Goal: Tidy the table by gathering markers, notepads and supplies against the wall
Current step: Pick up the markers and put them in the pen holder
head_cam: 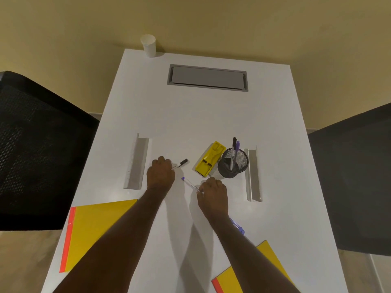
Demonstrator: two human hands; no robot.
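My left hand (160, 173) grips a black-capped marker (181, 163) at mid-table, its cap pointing right and away. My right hand (212, 192) holds a purple-capped marker (189, 183) whose cap points left and away. Just beyond my right hand lie a yellow eraser holder (209, 159) and a black mesh pen cup (232, 163) with two markers standing in it. A yellow notepad with a red spine (93, 231) lies at the near left. A second yellow notepad (273, 263) lies at the near right, partly under my right forearm. Another purple marker (238, 227) peeks out beside that forearm.
Two grey angled trays lie on the white table (190, 115), one at the left (136, 162) and one at the right (252, 176). A grey cable hatch (207, 78) and a white paper cup (149, 45) sit near the yellow wall. Black chairs (36, 144) flank both sides.
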